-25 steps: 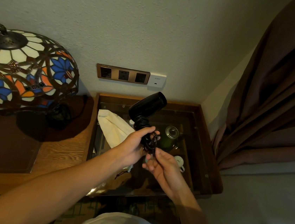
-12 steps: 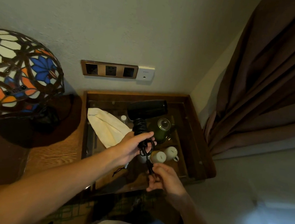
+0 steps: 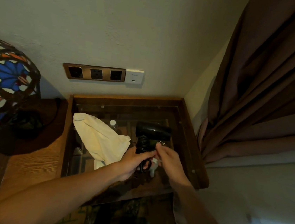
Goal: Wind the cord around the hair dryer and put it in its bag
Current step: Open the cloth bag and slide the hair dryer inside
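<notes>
- The small black plastic hair dryer (image 3: 152,131) was up over the glass-topped wooden side table (image 3: 190,140), barrel pointing roughly to 3 o'clock, handle hanging down toward 6.
- The black cord (image 3: 142,141) was already coiled tight round the handle, with a loose loop or two dangling under the fist.
- Left hand (image 3: 133,161) was closed round the bottom of that wrapped handle, coming in from about 7 o'clock.
- Right hand (image 3: 168,159) sat just at 3 o'clock of the left one, fingers pinched together right by the coils. Looked like it had the cord end, but honestly it was too dark to say for sure.
- The cream cloth bag (image 3: 101,139) lay flat on the glass at 9 o'clock of the dryer, close to the left wrist, not touching the dryer.
- Stained-glass lamp shade with blue flowers (image 3: 6,81) was way off at 9 o'clock, on the wooden desk.
- Bronze triple wall socket (image 3: 94,73) was at 12 o'clock above the table, brown curtain (image 3: 267,88) off at 2.
</notes>
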